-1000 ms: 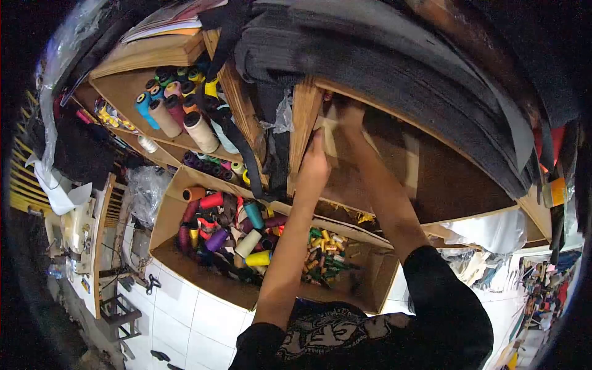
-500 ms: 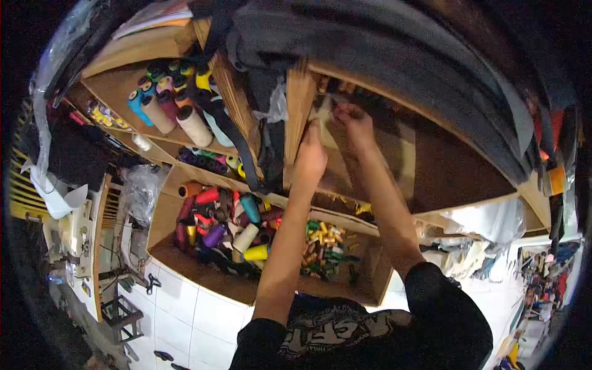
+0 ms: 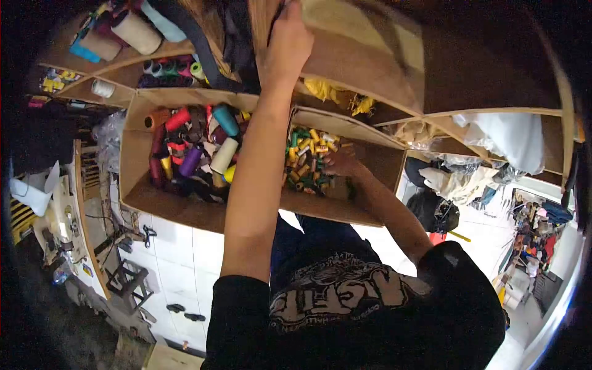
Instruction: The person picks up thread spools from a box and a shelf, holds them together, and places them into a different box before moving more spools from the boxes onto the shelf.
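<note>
My left hand (image 3: 288,48) is up at the top edge of the view, closed against a wooden shelf divider (image 3: 264,28); its fingertips are partly hidden. Below, my right hand (image 3: 343,163) reaches into a cardboard box (image 3: 376,137), fingers apart and slightly blurred, at a heap of small thread spools (image 3: 307,154) in yellow, green and brown. I see nothing held in it. The box's left part holds large thread cones, among them a teal cone (image 3: 226,120), a purple cone (image 3: 191,161) and a cream cone (image 3: 224,155). My left forearm covers part of the box.
More thread cones (image 3: 137,32) stand on the upper left shelf, with dark cones (image 3: 166,71) below them. Yellow material (image 3: 322,89) lies on a shelf behind the box. A sewing machine (image 3: 61,225) and a stool (image 3: 128,277) are at left. Clothes (image 3: 530,228) are piled at right.
My right hand has come down from the upper compartment into the box of small spools. My left hand stays up by the divider. The view has tilted downward.
</note>
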A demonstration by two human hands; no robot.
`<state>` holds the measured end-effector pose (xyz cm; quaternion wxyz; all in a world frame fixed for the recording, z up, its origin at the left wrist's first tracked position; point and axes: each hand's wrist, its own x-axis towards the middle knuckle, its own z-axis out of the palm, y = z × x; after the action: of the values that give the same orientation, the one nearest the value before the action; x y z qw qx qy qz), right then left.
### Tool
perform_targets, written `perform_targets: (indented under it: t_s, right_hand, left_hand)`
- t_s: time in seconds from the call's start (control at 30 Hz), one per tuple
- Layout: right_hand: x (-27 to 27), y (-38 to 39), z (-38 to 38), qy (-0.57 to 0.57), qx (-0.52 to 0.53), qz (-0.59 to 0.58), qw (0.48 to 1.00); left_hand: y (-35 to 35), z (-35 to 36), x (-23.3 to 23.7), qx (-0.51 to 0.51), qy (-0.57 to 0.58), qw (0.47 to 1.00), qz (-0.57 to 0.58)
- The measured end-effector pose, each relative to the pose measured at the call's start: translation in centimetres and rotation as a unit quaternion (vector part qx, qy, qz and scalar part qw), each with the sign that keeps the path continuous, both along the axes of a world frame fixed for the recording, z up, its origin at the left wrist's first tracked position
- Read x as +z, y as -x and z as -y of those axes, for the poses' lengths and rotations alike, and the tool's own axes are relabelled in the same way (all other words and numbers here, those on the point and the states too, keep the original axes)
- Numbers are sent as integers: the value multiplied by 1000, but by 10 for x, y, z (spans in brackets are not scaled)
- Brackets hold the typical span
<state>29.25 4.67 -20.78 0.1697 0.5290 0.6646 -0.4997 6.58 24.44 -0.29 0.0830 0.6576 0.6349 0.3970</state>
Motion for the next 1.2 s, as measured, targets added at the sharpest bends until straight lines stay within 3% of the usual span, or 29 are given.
perform_targets:
  t_s: [0.07, 0.13, 0.2, 0.37, 0.47, 0.6, 0.63, 0.7, 0.73, 0.83, 0.9, 0.97, 1.0, 1.07, 1.1, 1.13, 1.2]
  right_hand:
    - [-111, -22, 21, -92, 98, 162, 978]
    - [-85, 3, 21, -68, 126, 249, 958]
    - [-100, 5, 33, -68, 105, 271, 954]
    - [-145, 2, 67, -67, -74, 136, 986]
    - [-150, 3, 86, -34, -172, 27, 984]
    - [-202, -4, 120, -175, -144, -19, 974]
    - [-206, 2, 126, -218, -126, -17, 968]
    - [-168, 16, 113, -128, -129, 61, 982]
    - [-139, 22, 104, -82, -130, 101, 983]
    - [-85, 22, 88, -153, -10, 126, 980]
    - [-149, -4, 92, -134, 48, 98, 985]
    - [-154, -20, 80, -108, 93, 36, 989]
    - [-129, -23, 75, -86, 110, -13, 990]
    - [-87, -24, 68, -28, -51, -141, 988]
    - [-71, -21, 64, 5, -223, -218, 950]
    - [-52, -19, 62, 39, -385, -290, 875]
    - [55, -5, 49, 56, -422, -443, 789]
  left_hand:
    - [1, 9, 20, -18, -23, 998, 49]
    - [0, 8, 14, -29, -80, 993, 82]
    - [-1, 3, 4, -28, -97, 992, 74]
    - [2, -3, -1, -59, -147, 983, 90]
    - [2, -4, 3, -27, -108, 991, 70]
    - [1, 2, 7, -34, -86, 992, 87]
    - [1, 5, 7, -27, -126, 989, 65]
    - [2, 5, 4, -14, -211, 977, 18]
    - [1, 12, 8, -11, -169, 985, 41]
    - [0, 18, 16, -55, -127, 980, 141]
    - [3, 19, 6, -69, -167, 978, 108]
    - [-1, 39, 12, -97, -231, 964, 93]
    - [0, 62, 20, -97, -233, 963, 98]
    - [-6, 121, 30, -82, -191, 962, 179]
    - [-10, 148, 24, -66, -147, 954, 251]
    - [-11, 177, 13, -79, -100, 947, 294]
    - [-20, 230, -44, -102, -3, 904, 416]
